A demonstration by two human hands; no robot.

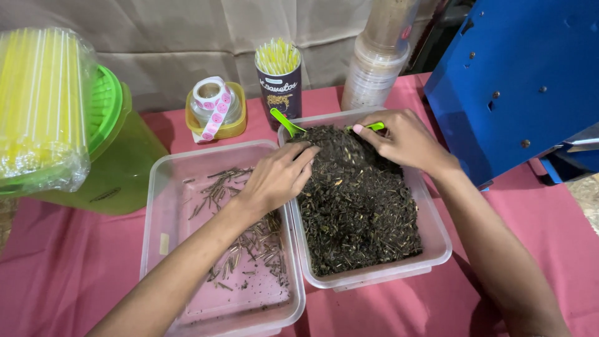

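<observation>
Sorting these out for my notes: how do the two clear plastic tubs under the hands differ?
The right tub is heaped with dark, fine dried plant bits; the left tub holds only scattered pale stalks, its bottom mostly bare. The right tub has two green scoops at its far end; the left tub has none. Both hands, left hand and right hand, work in the right tub. Both tubs are clear, rectangular, side by side on the pink cloth.

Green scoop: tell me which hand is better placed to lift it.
Right. The right hand probably already touches the green scoop in the dark leaf-filled tub; the left hand rests on the leaves.
</observation>
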